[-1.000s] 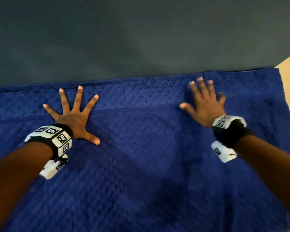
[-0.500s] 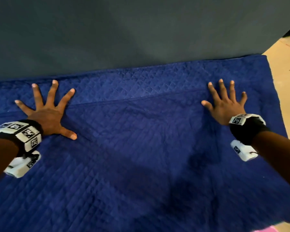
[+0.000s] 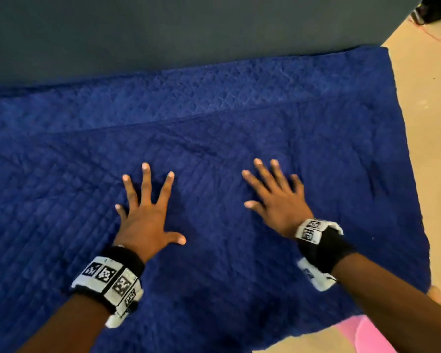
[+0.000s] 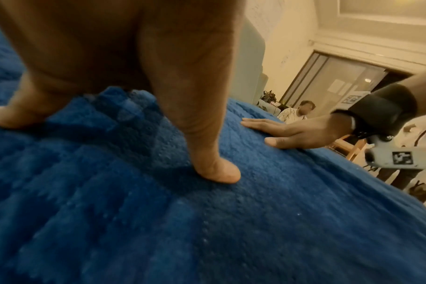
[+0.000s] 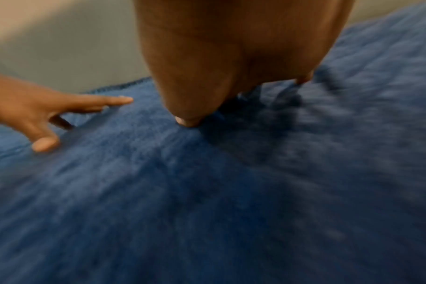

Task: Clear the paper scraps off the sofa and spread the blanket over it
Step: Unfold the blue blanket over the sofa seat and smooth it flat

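A dark blue quilted blanket (image 3: 214,138) lies spread over the sofa seat, reaching up to the grey sofa backrest (image 3: 163,29). My left hand (image 3: 148,207) presses flat on the blanket with its fingers spread, near the middle. Just to its right, my right hand (image 3: 275,197) also lies flat on the fabric, fingers straight. The left wrist view shows my left thumb (image 4: 216,173) on the blanket (image 4: 231,221) and my right hand (image 4: 292,132) flat beyond it. In the blurred right wrist view my left hand (image 5: 44,113) rests on the blanket (image 5: 207,192). No paper scraps are in sight.
Beige floor (image 3: 428,123) lies to the right of the blanket's edge. A pink garment (image 3: 362,335) shows at the bottom right. A dark object (image 3: 430,8) sits on the floor at the top right. Another person (image 4: 302,111) is far off in the room.
Both hands have slid from wide apart near the backrest fold to close together, nearer me on the seat. The view has shifted right, showing more floor.
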